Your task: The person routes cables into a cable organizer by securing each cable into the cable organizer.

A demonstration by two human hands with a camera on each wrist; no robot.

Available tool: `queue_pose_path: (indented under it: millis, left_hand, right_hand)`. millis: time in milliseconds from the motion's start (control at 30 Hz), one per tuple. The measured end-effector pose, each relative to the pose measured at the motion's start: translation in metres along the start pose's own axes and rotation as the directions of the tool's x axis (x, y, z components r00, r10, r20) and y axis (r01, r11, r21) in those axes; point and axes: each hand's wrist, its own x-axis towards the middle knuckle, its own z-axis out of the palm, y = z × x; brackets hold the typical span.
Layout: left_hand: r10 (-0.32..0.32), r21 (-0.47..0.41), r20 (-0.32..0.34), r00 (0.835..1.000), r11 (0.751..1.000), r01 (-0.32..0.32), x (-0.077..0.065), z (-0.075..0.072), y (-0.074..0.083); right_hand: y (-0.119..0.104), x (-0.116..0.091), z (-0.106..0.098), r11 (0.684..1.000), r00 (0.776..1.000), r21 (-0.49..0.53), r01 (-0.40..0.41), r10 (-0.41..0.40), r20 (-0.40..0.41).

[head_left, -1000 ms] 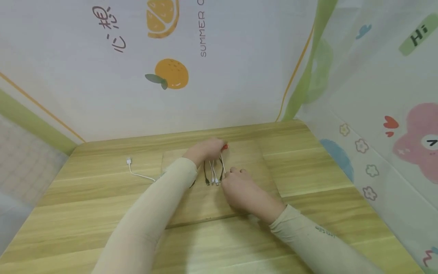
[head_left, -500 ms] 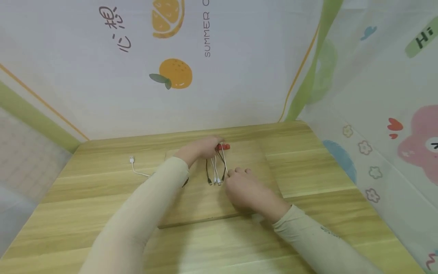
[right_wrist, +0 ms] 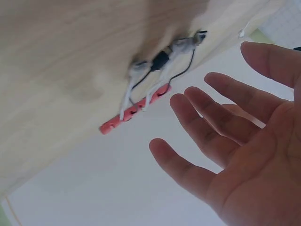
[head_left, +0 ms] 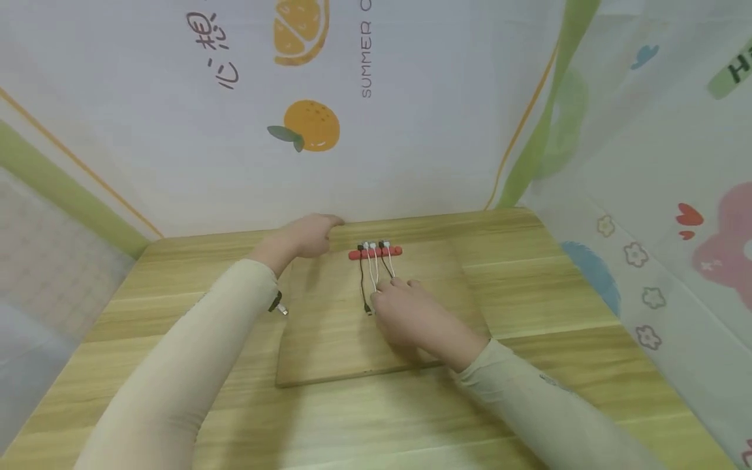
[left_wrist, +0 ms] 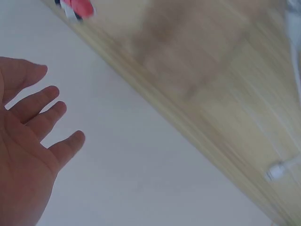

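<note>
A red cable holder strip (head_left: pixel 376 252) lies at the far part of a wooden board (head_left: pixel 329 352), with several black and white cables (head_left: pixel 361 281) set in it. My left hand (head_left: pixel 301 238) is left of the strip, near the table's back edge. In the left wrist view its fingers (left_wrist: pixel 44 110) are spread and hold nothing. Over the cables' near ends hovers my right hand (head_left: pixel 414 320), covering some plugs in the head view. The right wrist view shows its fingers (right_wrist: pixel 207 122) loosely bent, apart from the cables.
Left of the board, a white cable plug (head_left: pixel 282 310) shows beside my left sleeve; my arm hides the rest of that cable. Another white plug (left_wrist: pixel 276 172) shows in the left wrist view. A printed curtain (head_left: pixel 423 130) hangs behind the table.
My left hand has left the red strip and moved left, uncovering the strip and the cable heads in it. My right hand has shifted slightly left. The head view has turned a little left.
</note>
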Motion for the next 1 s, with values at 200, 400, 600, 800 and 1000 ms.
queue_pose_path:
  millis: [200, 400, 600, 800, 1000]
  left_hand:
    - [-0.044, 0.025, 0.005, 0.999, 0.999, 0.044, -0.025, -0.016, -0.024]
    - [-0.075, 0.020, 0.003, 0.997, 0.997, 0.075, -0.053, -0.025, -0.050]
    - [-0.137, 0.005, 0.021, 0.990, 0.991, 0.137, -0.076, -0.022, -0.073]
    - [-0.189, 0.001, 0.039, 0.981, 0.982, 0.189, -0.092, -0.015, -0.093]
    - [-0.246, -0.014, 0.070, 0.967, 0.969, 0.248, -0.102, -0.008, -0.109]
  right_hand:
    - [-0.012, 0.010, -0.007, 0.999, 1.000, -0.030, 0.019, -0.019, 0.010]
    - [-0.027, 0.020, -0.013, 0.997, 0.998, -0.040, 0.062, -0.062, 0.001]
    - [-0.044, 0.032, -0.019, 0.990, 0.993, -0.085, 0.115, -0.115, 0.005]
    - [-0.059, 0.043, -0.020, 0.981, 0.986, -0.099, 0.168, -0.168, 0.004]
    - [-0.075, 0.057, -0.023, 0.970, 0.977, -0.120, 0.212, -0.215, -0.012]
